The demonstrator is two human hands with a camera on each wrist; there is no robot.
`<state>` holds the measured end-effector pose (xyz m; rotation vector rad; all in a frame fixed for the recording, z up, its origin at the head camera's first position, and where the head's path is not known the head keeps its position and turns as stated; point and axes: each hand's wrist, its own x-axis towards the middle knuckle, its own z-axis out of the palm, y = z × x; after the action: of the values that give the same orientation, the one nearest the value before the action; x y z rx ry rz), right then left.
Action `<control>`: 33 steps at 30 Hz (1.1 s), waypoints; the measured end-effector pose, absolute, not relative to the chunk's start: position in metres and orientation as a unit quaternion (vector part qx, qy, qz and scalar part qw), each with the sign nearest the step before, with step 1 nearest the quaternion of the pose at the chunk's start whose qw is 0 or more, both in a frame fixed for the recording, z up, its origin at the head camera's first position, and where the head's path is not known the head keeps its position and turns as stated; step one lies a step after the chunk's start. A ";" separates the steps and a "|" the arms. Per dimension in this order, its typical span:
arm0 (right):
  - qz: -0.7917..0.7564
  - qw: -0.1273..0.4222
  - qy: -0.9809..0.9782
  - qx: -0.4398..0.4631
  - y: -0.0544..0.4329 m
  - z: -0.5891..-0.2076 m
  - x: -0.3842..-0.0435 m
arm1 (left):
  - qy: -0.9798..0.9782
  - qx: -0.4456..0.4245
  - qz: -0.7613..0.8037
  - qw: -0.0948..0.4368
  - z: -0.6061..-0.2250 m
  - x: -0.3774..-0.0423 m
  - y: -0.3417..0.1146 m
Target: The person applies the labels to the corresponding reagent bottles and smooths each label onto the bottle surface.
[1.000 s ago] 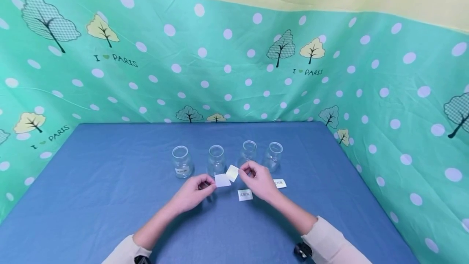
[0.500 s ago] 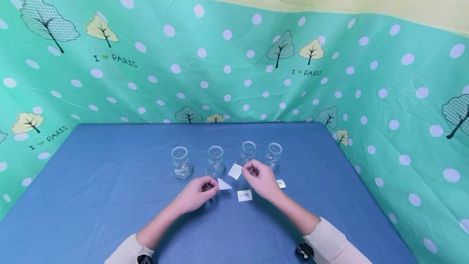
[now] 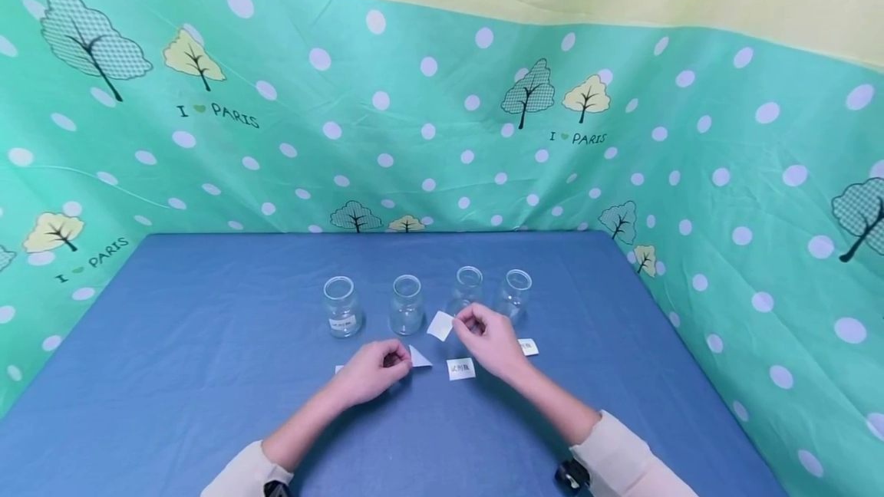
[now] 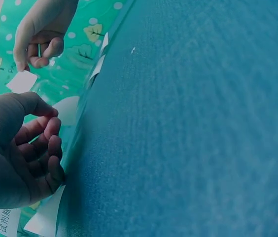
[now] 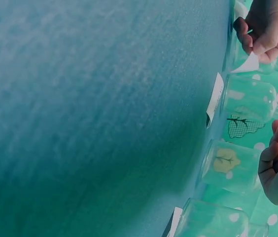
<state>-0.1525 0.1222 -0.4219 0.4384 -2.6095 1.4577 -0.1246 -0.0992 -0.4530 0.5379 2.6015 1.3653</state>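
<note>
My left hand [image 3: 376,370] pinches a thin white slip of paper [image 3: 419,357] between thumb and index finger. The slip tilts low over the table, and in the left wrist view its pale face [image 4: 67,109] shows beyond the fingertips. My right hand [image 3: 490,340] pinches a small white label [image 3: 440,326] by its edge, held up in front of the glass jars. The side of the label facing the head camera looks blank. Between and below the hands lies a label with dark writing [image 3: 460,369].
Glass jars stand in a row: a far-left jar [image 3: 341,301] bearing a written label, a second jar [image 3: 407,305], a third [image 3: 468,286] partly behind my right hand, and a right-hand jar [image 3: 514,294]. Another written label [image 3: 528,347] lies right of that hand. White paper [image 3: 338,368] shows beside my left hand.
The two white pieces, close together at first, have come apart. My left hand has moved slightly down and its slip has tipped over; my right hand has shifted slightly right with the label.
</note>
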 end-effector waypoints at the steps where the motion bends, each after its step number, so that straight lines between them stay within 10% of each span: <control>1: 0.482 0.060 -0.862 0.146 0.122 -0.422 -0.152 | 0.872 0.177 0.451 0.077 -0.453 -0.125 -0.099; 33: 0.479 0.053 -0.864 0.148 0.121 -0.426 -0.151 | 0.937 0.134 0.322 0.036 -0.447 -0.120 -0.099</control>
<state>-0.1515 0.1207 -0.4262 0.4500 -2.6250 1.4546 -0.1202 -0.0994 -0.4469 0.4127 2.8764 0.9883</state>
